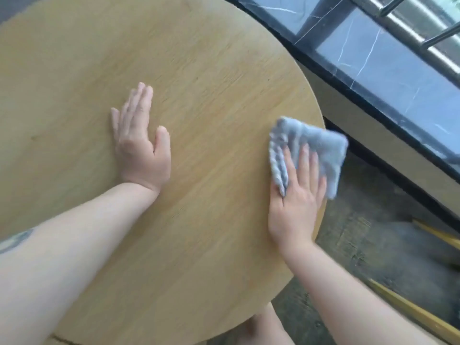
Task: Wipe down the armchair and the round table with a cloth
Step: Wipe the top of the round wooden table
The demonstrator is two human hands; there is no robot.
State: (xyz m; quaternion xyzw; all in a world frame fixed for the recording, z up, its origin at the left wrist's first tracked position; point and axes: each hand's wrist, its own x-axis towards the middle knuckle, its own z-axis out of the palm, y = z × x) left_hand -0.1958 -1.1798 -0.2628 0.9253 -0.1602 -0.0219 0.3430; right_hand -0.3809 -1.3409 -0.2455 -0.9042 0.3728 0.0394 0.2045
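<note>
The round tabletop (199,70) is pale yellow-brown wood with a fine straight grain, matte and smooth, its curved edge sweeping down the right side of the view. On it, close to that right edge, lies a grey-blue cloth (321,145), soft and fuzzy in texture, folded into a rough rectangle with bunched ridges along its near-left side; its far corner hangs slightly past the rim. The right hand (296,195) lies flat on top of the cloth, fingers straight and together, pressing it onto the wood rather than curling round it, so this grip is flat and unclenched, with the forearm reaching in from the lower right. The left hand (142,143) rests palm-down on bare wood near the middle of the tabletop, well apart from the cloth, fingers extended and close together, thumb spread to the side, holding nothing; its bare forearm crosses from the lower left corner. Beyond the table's right edge runs a dark marble ledge (388,70) with thin white veins, glossy, and above it a metal railing (408,23). Below the ledge the floor (373,245) looks dark grey and mottled. The armchair is not in view.
</note>
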